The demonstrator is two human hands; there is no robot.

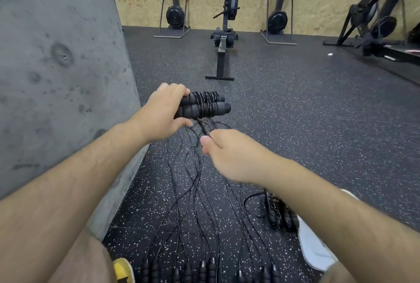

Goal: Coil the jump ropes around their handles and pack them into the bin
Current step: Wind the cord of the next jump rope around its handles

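My left hand [164,112] grips a pair of black foam handles [204,105] held side by side, with thin black rope coiled around their middle. My right hand [223,152], just below and to the right, pinches the loose end of that rope [203,127] close under the handles. Several more jump ropes [197,191] lie stretched along the speckled floor, their black handles [204,268] lined up at the bottom edge. A coiled rope bundle [280,211] lies on the floor under my right forearm. No bin is in view.
A grey concrete pillar [61,78] fills the left side. A rowing machine [223,39] stands ahead on the black rubber floor, with other exercise machines [278,16] along the wooden back wall. My white shoe [313,246] is at lower right.
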